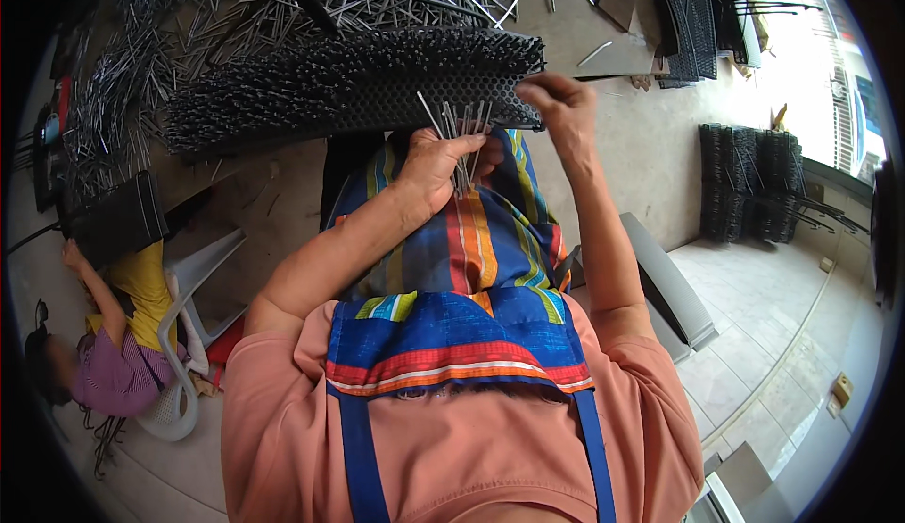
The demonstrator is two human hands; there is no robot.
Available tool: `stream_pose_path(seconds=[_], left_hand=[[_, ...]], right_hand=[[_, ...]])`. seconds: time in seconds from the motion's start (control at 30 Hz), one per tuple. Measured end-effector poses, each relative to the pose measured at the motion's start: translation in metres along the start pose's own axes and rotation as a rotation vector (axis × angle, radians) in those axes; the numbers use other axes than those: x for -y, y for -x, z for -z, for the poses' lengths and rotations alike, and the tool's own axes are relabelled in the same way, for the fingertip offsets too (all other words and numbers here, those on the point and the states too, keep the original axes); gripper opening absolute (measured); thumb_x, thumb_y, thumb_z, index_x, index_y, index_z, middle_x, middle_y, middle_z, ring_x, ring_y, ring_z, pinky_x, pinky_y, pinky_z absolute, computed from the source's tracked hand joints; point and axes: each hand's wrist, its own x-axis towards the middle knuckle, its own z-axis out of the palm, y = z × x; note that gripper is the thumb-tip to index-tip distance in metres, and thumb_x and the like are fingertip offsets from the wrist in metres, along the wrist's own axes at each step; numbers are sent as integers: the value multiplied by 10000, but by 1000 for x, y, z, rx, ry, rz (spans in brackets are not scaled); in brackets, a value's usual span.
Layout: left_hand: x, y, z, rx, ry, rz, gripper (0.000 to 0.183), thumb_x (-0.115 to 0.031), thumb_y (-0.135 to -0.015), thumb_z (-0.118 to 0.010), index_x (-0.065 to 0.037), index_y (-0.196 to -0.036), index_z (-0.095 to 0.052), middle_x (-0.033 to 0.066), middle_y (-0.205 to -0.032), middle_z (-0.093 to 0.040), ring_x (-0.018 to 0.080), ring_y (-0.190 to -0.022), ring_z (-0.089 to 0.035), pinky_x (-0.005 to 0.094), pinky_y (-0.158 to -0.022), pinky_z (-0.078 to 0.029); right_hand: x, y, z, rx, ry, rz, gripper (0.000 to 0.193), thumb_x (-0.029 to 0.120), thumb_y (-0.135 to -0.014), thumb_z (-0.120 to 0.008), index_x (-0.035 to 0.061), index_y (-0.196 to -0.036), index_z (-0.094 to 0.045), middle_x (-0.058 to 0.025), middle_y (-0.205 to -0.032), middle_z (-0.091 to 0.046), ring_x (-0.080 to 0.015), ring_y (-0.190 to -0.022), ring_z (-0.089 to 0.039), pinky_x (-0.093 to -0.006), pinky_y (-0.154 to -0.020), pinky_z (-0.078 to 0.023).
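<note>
A long, curved black perforated panel (424, 99) lies across in front of me, just beyond my lap. Short dark strips bristle densely from its left part and far side; bare holes show along the near right part. My left hand (432, 169) is closed around a loose bundle of thin, shiny strips (464, 119), held upright at the panel's near edge. Over the panel's right end hangs my right hand (567, 113), thumb and fingertips drawn together. Whatever it pinches, if anything, is too small or blurred to make out.
Loose strips pile up (217, 14) beyond the panel. At left, another person (118, 372) on a white plastic chair (179, 339) handles a black panel (118, 216). Black mesh panels (693, 37) stand far right, with dark stacked pieces (721, 183) nearer. A grey seat (665, 282) is beside me.
</note>
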Motion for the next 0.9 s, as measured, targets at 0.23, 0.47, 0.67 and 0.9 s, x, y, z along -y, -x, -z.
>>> stream_pose_path(seconds=[0.23,0.47,0.67,0.9], left_hand=[[3,-1,-9,-108,-96,-22,104,-108,-913,-605,-67,-985,-668,88,-813,-711,175,-668,-696,280,-520,-521],[15,13,33,-83,-232,78,155,-148,-919,-574,-59,-1017,-655,97,-807,-695,153,-642,-649,278,-542,-489],[10,23,30,-77,-183,-33,203,-73,-905,-563,-28,-1083,-650,92,-865,-698,150,-700,-655,274,-608,-503],[5,18,31,-45,-163,-8,211,-58,-904,-566,-27,-1094,-651,108,-917,-707,174,-752,-678,271,-643,-514]], right_hand=[[-15,19,-10,-97,-431,-112,38,53,-838,-690,24,-861,-682,-17,-741,-661,-40,-531,-473,-201,-482,-367],[-39,-29,16,-502,-121,333,46,31,-849,-693,-5,-865,-670,-16,-719,-654,-57,-564,-531,-208,-499,-411],[-46,-28,9,-423,496,518,88,104,-839,-701,68,-919,-711,-61,-771,-653,-180,-623,-621,-298,-580,-479],[-25,10,2,-383,702,492,199,132,-857,-684,76,-1048,-700,-67,-852,-680,-214,-721,-670,-318,-639,-507]])
